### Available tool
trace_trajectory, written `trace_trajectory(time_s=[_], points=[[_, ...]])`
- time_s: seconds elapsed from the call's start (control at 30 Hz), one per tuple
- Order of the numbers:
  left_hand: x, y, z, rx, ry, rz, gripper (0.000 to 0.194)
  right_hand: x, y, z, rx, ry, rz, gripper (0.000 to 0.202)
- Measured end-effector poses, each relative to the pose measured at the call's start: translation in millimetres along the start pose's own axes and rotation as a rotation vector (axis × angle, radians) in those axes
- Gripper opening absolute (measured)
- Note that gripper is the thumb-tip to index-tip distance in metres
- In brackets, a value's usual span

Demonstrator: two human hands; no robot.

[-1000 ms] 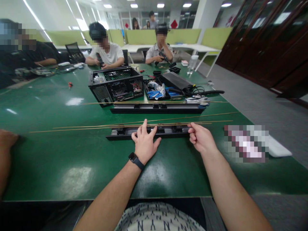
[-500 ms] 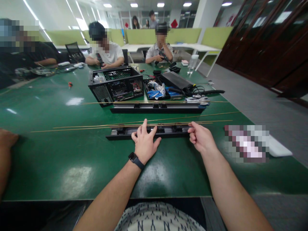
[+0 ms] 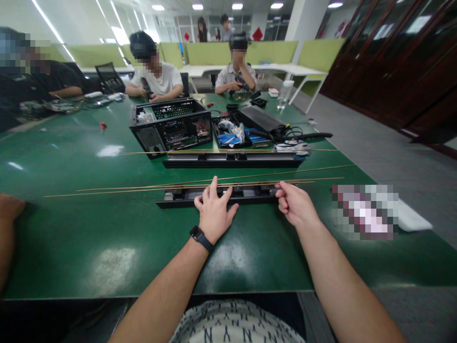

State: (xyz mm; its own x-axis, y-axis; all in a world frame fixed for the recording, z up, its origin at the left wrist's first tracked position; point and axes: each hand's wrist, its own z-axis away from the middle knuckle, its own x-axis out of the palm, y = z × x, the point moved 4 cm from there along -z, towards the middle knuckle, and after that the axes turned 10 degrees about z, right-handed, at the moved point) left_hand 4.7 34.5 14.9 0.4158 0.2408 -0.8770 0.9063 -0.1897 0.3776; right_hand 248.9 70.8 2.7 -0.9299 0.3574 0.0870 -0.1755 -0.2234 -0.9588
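Note:
A long black rail (image 3: 246, 200) lies on the green table, with several thin brass-coloured rods (image 3: 143, 188) along its far side. My left hand (image 3: 216, 209) rests over the rail's middle, its fingers spread, fingertips on or beside the rods. At the rail's right end, my right hand (image 3: 294, 202) has its thumb and index finger pinched at the rods; what is between the fingertips is too small to tell. Behind them lies a second black rail (image 3: 228, 163) with more thin rods along its top.
Beyond the rails are an open black computer case (image 3: 171, 126), blue-and-white gloves (image 3: 232, 133) and black cables (image 3: 303, 138). A white object (image 3: 414, 216) lies at the right. Another person's hand (image 3: 10, 207) is at the left edge; people sit across the table.
My right hand has shifted slightly left along the rods. My left hand has stayed in nearly the same place.

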Motion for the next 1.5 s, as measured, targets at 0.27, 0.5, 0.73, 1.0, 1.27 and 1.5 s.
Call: trace_trajectory(time_s=[0.27,0.5,0.73,1.0,1.27,1.5], points=[[-0.3,0,0,-0.011,-0.014,0.005,0.051,-10,-3,-4,-0.007,0.086,-0.028,0.015],[-0.1,0,0,0.005,-0.005,0.012,0.051,-10,-2,-6,-0.004,0.094,-0.033,0.014],[0.7,-1,0,0.006,-0.001,0.008,0.05,-11,-6,-5,0.034,0.162,-0.061,0.014],[1.2,-1,0,0.013,0.013,0.005,0.05,1,0,0,0.006,0.004,0.017,0.013],[0.7,0,0,0.009,0.006,0.004,0.05,1,-1,0,0.002,0.017,0.003,0.014],[0.7,0,0,0.001,-0.006,0.009,0.051,0,0,-1,-0.004,0.023,-0.028,0.014]])
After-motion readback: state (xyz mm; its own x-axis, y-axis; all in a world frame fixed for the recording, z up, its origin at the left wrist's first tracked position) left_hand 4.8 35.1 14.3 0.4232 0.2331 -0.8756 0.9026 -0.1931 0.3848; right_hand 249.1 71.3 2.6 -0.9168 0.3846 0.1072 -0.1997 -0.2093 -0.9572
